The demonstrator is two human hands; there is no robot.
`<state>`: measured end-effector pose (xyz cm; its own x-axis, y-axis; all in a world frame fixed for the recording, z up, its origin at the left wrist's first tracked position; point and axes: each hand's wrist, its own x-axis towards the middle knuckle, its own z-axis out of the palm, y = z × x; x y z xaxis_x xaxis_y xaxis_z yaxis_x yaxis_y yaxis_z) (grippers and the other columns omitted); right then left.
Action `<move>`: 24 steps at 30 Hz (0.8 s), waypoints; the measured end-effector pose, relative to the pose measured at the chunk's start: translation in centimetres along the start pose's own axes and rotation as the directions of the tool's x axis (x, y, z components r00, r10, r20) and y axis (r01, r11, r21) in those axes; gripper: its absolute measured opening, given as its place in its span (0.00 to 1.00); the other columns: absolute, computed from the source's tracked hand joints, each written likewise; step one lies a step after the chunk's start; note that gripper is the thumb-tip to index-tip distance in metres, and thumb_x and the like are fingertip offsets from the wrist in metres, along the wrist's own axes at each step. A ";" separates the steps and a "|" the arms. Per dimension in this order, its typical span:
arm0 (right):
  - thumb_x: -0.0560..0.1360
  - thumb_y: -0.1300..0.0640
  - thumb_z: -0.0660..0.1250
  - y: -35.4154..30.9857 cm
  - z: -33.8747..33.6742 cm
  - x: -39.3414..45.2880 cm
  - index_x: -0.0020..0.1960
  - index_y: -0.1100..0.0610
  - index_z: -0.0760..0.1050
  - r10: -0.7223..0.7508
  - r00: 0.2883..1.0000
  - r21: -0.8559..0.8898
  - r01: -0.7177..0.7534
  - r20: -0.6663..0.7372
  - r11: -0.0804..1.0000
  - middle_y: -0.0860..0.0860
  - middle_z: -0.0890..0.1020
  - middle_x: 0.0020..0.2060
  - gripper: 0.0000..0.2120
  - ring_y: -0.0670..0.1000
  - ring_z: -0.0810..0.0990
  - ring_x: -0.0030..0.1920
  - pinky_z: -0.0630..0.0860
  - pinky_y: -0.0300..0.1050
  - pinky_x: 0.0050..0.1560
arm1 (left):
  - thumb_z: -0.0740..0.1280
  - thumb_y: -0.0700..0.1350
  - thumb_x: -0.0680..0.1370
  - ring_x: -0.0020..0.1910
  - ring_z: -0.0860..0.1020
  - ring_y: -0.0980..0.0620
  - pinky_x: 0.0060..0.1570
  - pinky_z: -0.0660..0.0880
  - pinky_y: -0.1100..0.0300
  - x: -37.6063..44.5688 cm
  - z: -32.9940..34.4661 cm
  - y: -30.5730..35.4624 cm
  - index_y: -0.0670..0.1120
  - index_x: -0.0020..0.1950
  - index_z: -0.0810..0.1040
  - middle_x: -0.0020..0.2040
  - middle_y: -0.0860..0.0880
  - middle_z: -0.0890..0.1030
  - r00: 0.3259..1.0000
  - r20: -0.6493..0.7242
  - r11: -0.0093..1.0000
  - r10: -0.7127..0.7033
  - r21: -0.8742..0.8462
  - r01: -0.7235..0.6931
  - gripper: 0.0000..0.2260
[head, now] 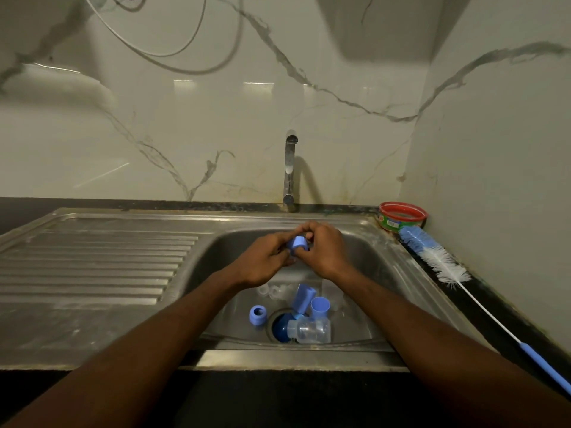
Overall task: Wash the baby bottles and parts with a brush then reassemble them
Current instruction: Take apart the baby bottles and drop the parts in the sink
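I see my left hand (265,257) and right hand (324,251) pinching the blue ring (298,243) mid-frame; brush (438,257) lies rightward, nearer the right hand.

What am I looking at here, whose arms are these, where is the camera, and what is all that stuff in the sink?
The camera sits on a person's head, looking down, so the two arms are that person's own. Both hands, left hand and right hand, hold a small blue ring over a steel sink, below the tap. In the sink lie a clear bottle, a blue cup, another blue ring and other parts. On the right edge rest a long brush and a red tub.
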<state>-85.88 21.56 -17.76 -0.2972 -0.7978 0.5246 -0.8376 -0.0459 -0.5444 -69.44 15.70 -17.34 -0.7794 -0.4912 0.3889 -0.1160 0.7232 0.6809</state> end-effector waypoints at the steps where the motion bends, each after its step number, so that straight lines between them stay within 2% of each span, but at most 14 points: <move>1: 0.68 0.57 0.78 0.2 -0.1 0.0 0.55 0.53 0.82 -0.009 1.000 -0.013 0.009 0.009 1.000 0.51 0.82 0.51 0.16 0.44 0.74 0.47 0.65 0.25 0.40 | 0.63 0.39 0.83 0.56 0.81 0.60 0.56 0.78 0.65 0.0 0.2 0.0 0.53 0.66 0.78 0.57 0.55 0.82 1.000 -0.010 1.000 -0.003 0.002 0.003 0.14; 3: 0.69 0.59 0.77 0.3 -0.4 -0.1 0.54 0.56 0.83 -0.018 1.000 -0.013 0.018 0.009 1.000 0.52 0.83 0.50 0.14 0.44 0.75 0.47 0.65 0.28 0.42 | 0.62 0.40 0.84 0.56 0.82 0.57 0.55 0.80 0.62 0.1 0.2 -0.7 0.50 0.66 0.78 0.57 0.52 0.83 0.997 -0.044 0.997 -0.061 -0.052 0.058 0.13; 6: 0.69 0.65 0.74 0.3 -1.2 0.4 0.54 0.57 0.83 0.077 0.996 0.056 -0.074 -0.049 0.996 0.51 0.84 0.47 0.14 0.46 0.78 0.45 0.70 0.35 0.46 | 0.61 0.36 0.84 0.51 0.85 0.48 0.52 0.83 0.55 0.2 -0.2 -2.0 0.41 0.69 0.75 0.55 0.43 0.84 0.964 -0.063 0.943 -0.258 -0.231 0.238 0.14; 8: 0.68 0.65 0.76 0.4 -1.8 0.5 0.52 0.55 0.83 0.100 0.994 0.098 -0.097 -0.031 0.990 0.48 0.82 0.41 0.14 0.43 0.76 0.38 0.70 0.33 0.39 | 0.62 0.36 0.84 0.52 0.85 0.47 0.52 0.83 0.55 0.2 0.0 -1.8 0.41 0.67 0.76 0.54 0.42 0.85 0.966 -0.025 0.924 -0.258 -0.300 0.239 0.12; 10: 0.68 0.63 0.77 0.3 -1.9 0.1 0.51 0.55 0.83 0.071 0.996 0.093 -0.077 0.061 0.993 0.47 0.82 0.40 0.13 0.44 0.77 0.38 0.68 0.26 0.34 | 0.65 0.40 0.83 0.52 0.85 0.48 0.52 0.82 0.57 0.3 0.3 -1.3 0.42 0.66 0.77 0.54 0.44 0.85 0.976 -0.016 0.922 -0.218 -0.331 0.201 0.12; 12: 0.69 0.63 0.77 0.2 -1.5 -0.2 0.52 0.56 0.83 0.086 0.987 0.090 -0.099 0.138 0.991 0.47 0.81 0.42 0.12 0.45 0.78 0.42 0.68 0.24 0.34 | 0.68 0.42 0.82 0.51 0.86 0.49 0.51 0.83 0.56 0.4 0.5 -1.2 0.43 0.65 0.78 0.53 0.46 0.85 0.976 -0.010 0.937 -0.218 -0.283 0.206 0.12; 15: 0.72 0.64 0.74 0.5 -1.0 -0.1 0.52 0.57 0.82 0.162 0.969 0.032 -0.171 0.184 0.985 0.49 0.82 0.42 0.10 0.46 0.78 0.41 0.68 0.25 0.32 | 0.70 0.44 0.81 0.50 0.85 0.51 0.47 0.84 0.55 0.3 0.5 -1.7 0.45 0.65 0.78 0.55 0.46 0.84 0.973 0.001 0.963 -0.233 -0.140 0.231 0.13; 18: 0.74 0.68 0.70 0.8 -1.2 0.0 0.53 0.62 0.80 0.210 0.946 0.022 -0.222 0.245 0.975 0.60 0.84 0.47 0.08 0.47 0.80 0.33 0.72 0.30 0.27 | 0.66 0.49 0.83 0.49 0.83 0.54 0.42 0.84 0.55 0.0 0.5 -1.4 0.47 0.68 0.76 0.56 0.48 0.82 0.984 0.021 0.984 -0.179 0.016 0.179 0.15; 20: 0.74 0.69 0.69 0.8 -1.5 -0.2 0.52 0.63 0.78 0.219 0.936 0.010 -0.230 0.275 0.973 0.61 0.83 0.47 0.08 0.44 0.80 0.28 0.72 0.30 0.25 | 0.68 0.55 0.81 0.47 0.84 0.55 0.37 0.84 0.58 -0.3 0.7 -0.8 0.51 0.71 0.73 0.55 0.51 0.82 0.992 0.041 0.992 -0.122 0.049 0.120 0.20; 22: 0.74 0.66 0.72 0.6 -1.6 -0.2 0.54 0.61 0.79 0.212 0.939 -0.004 -0.219 0.272 0.976 0.57 0.82 0.44 0.09 0.45 0.80 0.34 0.73 0.32 0.30 | 0.72 0.56 0.78 0.43 0.84 0.55 0.35 0.81 0.63 -0.5 0.7 -0.5 0.52 0.72 0.71 0.54 0.53 0.83 0.999 0.050 0.994 -0.008 0.112 0.002 0.24; 24: 0.72 0.64 0.74 0.2 -1.7 -0.2 0.53 0.59 0.80 0.203 0.941 0.004 -0.212 0.269 0.977 0.55 0.83 0.42 0.10 0.50 0.82 0.42 0.78 0.40 0.39 | 0.73 0.52 0.78 0.41 0.84 0.57 0.33 0.80 0.64 -0.4 0.4 -0.7 0.50 0.71 0.73 0.52 0.52 0.83 0.998 0.040 0.982 0.050 0.179 -0.056 0.23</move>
<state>-86.77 22.73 -16.91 -0.3270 -0.9220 0.2072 -0.7534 0.1220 -0.6461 -69.26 15.58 -18.25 -0.8084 -0.4345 0.3971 -0.1800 0.8247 0.5361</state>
